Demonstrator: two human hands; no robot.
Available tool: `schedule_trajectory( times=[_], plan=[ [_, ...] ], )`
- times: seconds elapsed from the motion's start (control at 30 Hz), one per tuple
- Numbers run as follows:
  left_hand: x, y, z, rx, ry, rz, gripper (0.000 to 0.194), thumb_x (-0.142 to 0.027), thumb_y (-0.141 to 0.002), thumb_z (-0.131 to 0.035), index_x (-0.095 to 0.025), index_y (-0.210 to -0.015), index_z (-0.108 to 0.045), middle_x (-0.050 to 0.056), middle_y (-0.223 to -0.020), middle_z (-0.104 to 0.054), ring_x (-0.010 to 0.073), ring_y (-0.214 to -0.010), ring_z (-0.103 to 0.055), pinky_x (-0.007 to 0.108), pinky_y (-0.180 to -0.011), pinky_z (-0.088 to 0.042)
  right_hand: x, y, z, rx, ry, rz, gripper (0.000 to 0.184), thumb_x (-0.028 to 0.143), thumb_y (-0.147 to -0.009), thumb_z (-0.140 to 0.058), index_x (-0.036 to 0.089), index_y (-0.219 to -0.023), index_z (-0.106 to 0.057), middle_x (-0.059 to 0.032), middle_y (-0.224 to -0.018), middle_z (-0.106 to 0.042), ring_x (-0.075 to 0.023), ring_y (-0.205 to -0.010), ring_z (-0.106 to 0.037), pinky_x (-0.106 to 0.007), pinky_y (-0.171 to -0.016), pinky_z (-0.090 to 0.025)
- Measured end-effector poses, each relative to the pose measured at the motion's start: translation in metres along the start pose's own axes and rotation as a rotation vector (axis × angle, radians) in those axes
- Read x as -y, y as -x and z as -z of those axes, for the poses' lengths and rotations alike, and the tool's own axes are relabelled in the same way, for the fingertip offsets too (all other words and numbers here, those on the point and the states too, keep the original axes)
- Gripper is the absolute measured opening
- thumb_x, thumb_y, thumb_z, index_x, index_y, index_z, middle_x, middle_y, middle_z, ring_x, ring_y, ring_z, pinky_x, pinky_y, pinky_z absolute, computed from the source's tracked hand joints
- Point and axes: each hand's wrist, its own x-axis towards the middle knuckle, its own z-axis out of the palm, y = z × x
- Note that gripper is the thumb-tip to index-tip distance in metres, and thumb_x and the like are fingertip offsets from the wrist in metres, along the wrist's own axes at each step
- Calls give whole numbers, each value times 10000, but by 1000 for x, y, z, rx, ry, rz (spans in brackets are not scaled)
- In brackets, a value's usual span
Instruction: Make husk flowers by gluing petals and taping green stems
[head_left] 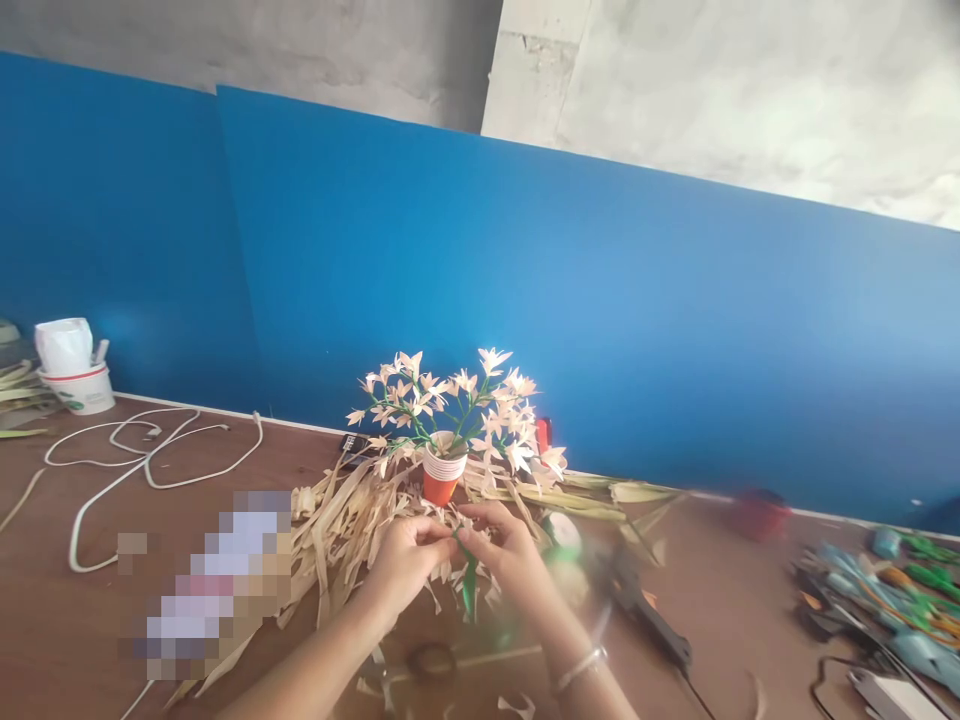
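Observation:
My left hand (405, 562) and my right hand (504, 550) meet over the brown table (90, 620), fingers pinched together on a thin green stem (468, 585) that hangs down between them. Just behind the hands stands an orange and white paper cup (441, 474) holding a bunch of pale cream paper flowers (450, 400) on green stems. Dried straw-coloured leaf strips (337, 530) lie heaped under and around both hands. My right wrist wears a silver bangle (579, 668).
A black glue gun (637, 600) lies right of the hands, scissors (427, 662) near the front edge. A white cable (142, 460) loops at left, beside a white tub (79, 385). Green tools and scraps (892, 600) crowd the far right. A blue panel (675, 330) backs the table.

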Motion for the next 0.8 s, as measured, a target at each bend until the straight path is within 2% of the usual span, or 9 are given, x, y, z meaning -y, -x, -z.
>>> schedule_trajectory(
  times=[0.07,0.13,0.37,0.5,0.67,0.73,0.8],
  plan=[
    [1,1,-2,31,10,-6,124,-261,-613,-655,-144,-650,-669,8,-591,-658,139,-568,-541,242,-563,-379,0,-1,-4,-21,-33,32,167,347,-712,-656,186,-755,-671,-43,-828,-633,-196,-804,-572,-297,-712,-436],
    [1,3,-3,67,28,-7,118,-252,-614,-655,-140,-649,-660,15,-601,-664,136,-557,-539,246,-559,-378,-2,-3,-5,-18,-91,4,180,345,-702,-661,175,-644,-644,-21,-704,-605,-173,-712,-552,-291,-669,-420],
    [-11,10,2,209,121,99,204,-254,-602,-676,-138,-769,-668,30,-677,-698,145,-627,-577,258,-625,-393,1,-4,2,20,-215,-116,244,379,-651,-696,154,-599,-617,17,-574,-558,-111,-553,-459,-250,-561,-353],
    [-15,11,2,190,100,117,162,-217,-590,-664,-146,-735,-665,18,-647,-684,139,-616,-570,251,-605,-389,4,-4,3,48,-242,-155,253,378,-641,-703,151,-586,-606,19,-557,-561,-105,-538,-461,-241,-551,-353],
    [-10,10,-1,129,92,159,121,-173,-561,-657,-149,-678,-645,-15,-541,-633,102,-487,-499,234,-518,-362,0,-4,1,56,-77,-128,244,386,-683,-655,155,-610,-622,4,-576,-582,-131,-562,-503,-255,-569,-378],
    [-6,8,-2,134,109,204,139,-186,-561,-662,-143,-692,-642,-14,-540,-631,96,-464,-499,232,-504,-365,2,-4,7,45,52,-90,240,390,-733,-596,161,-750,-663,-25,-702,-647,-163,-660,-560,-265,-621,-409],
    [-1,6,-2,183,139,242,184,-230,-580,-667,-135,-735,-646,18,-620,-669,121,-529,-567,235,-520,-391,6,-2,23,14,288,-99,256,369,-781,-527,188,-902,-661,-35,-835,-674,-179,-755,-589,-263,-663,-423]
  ],
)
